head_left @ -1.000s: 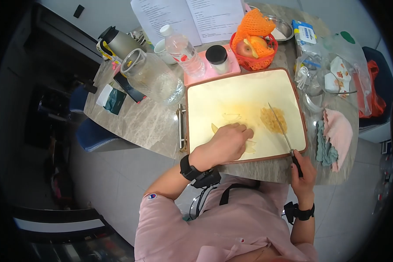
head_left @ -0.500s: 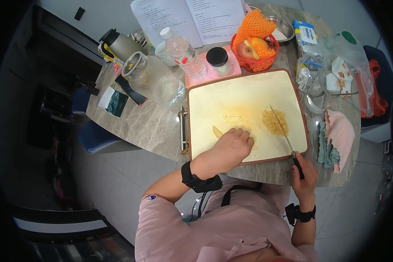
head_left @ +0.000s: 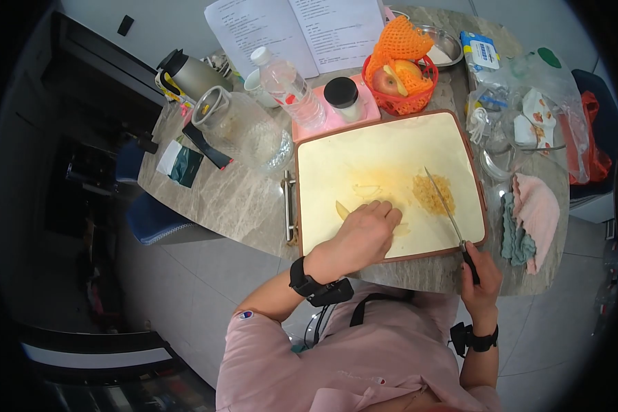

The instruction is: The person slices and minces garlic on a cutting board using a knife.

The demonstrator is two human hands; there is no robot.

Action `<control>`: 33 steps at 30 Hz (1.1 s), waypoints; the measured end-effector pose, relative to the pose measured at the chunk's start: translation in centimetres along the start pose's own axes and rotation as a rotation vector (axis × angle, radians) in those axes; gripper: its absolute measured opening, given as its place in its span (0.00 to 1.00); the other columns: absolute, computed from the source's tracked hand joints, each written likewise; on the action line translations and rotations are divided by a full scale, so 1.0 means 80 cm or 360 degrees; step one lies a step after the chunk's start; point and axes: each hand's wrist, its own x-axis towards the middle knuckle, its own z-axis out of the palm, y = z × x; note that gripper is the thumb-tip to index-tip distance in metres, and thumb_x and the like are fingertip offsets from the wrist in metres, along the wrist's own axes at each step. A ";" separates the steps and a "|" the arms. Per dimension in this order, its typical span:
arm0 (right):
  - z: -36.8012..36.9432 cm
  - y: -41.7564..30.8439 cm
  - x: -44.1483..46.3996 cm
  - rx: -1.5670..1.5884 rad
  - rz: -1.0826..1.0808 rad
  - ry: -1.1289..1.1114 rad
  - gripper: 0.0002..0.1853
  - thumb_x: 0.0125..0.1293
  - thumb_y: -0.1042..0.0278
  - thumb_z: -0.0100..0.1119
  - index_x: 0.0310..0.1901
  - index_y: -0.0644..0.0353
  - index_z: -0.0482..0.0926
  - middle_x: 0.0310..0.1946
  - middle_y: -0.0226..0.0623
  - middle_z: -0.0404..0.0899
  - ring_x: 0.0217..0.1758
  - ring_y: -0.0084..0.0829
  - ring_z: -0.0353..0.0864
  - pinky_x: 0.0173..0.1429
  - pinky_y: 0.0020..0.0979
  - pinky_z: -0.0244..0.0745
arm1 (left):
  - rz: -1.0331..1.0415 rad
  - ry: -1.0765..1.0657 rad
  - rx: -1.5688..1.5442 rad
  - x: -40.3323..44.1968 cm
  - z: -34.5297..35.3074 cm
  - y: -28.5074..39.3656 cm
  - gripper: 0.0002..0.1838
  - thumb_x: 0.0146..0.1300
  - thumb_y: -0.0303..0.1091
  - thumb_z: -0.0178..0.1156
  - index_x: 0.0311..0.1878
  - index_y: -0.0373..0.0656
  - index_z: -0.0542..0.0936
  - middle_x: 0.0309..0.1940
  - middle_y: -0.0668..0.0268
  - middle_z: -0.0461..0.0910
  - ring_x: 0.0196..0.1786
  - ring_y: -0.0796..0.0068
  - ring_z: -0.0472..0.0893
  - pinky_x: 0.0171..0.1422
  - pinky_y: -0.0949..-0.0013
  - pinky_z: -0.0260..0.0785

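Observation:
A cream cutting board point(head_left: 384, 147) with a brown rim lies on the table. My left hand point(head_left: 369, 230) rests on its lower part with the fingers curled down; what is under them is hidden. Pale yellow slices lie around that hand, one wedge point(head_left: 342, 210) just left of it. In my right hand point(head_left: 483, 278), at the board's lower right edge, is the black handle of a knife point(head_left: 448, 212). Its blade points up and left across a pile of finely chopped yellow pieces point(head_left: 426, 195).
Behind the board stand a red basket of fruit point(head_left: 404, 100), a black-lidded jar point(head_left: 345, 100), a plastic bottle point(head_left: 286, 86) and an open book point(head_left: 292, 31). A glass pitcher point(head_left: 247, 130) is at the left, pink and green cloths point(head_left: 534, 213) at the right.
My left hand has shifted slightly on the board, its fingers still curled. The knife and my right hand keep nearly the same place over the chopped pile. The whole view has drifted slightly.

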 end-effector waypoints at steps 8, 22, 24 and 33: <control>0.001 0.002 -0.001 -0.0011 -0.0010 -0.0001 0.23 0.59 0.85 0.60 0.59 0.67 0.79 0.32 0.44 0.78 0.30 0.41 0.78 0.33 0.35 0.71 | -0.0093 0.0034 -0.0162 -0.005 0.003 0.002 0.12 0.54 0.22 0.61 0.43 0.39 0.76 0.36 0.54 0.77 0.43 0.49 0.79 0.48 0.51 0.72; 0.001 0.002 0.000 -0.0034 0.0041 -0.0031 0.24 0.58 0.85 0.60 0.59 0.67 0.80 0.31 0.44 0.78 0.29 0.41 0.77 0.32 0.36 0.70 | -0.0110 0.0148 -0.0309 -0.010 0.012 -0.008 0.11 0.55 0.25 0.64 0.42 0.40 0.80 0.36 0.57 0.77 0.42 0.52 0.79 0.47 0.54 0.73; 0.000 0.000 0.001 -0.0038 0.0069 -0.0041 0.24 0.59 0.84 0.60 0.59 0.67 0.80 0.31 0.44 0.78 0.29 0.41 0.77 0.33 0.36 0.71 | -0.0090 0.0146 -0.0227 -0.008 0.009 -0.004 0.11 0.55 0.25 0.65 0.42 0.40 0.80 0.36 0.58 0.76 0.43 0.53 0.78 0.48 0.55 0.73; 0.000 0.000 -0.002 -0.0043 0.0085 -0.0049 0.24 0.60 0.84 0.59 0.60 0.66 0.79 0.33 0.46 0.79 0.32 0.43 0.78 0.35 0.37 0.72 | 0.0045 0.0178 0.0064 0.002 0.011 -0.003 0.09 0.53 0.25 0.62 0.37 0.38 0.74 0.35 0.56 0.72 0.40 0.53 0.75 0.46 0.54 0.70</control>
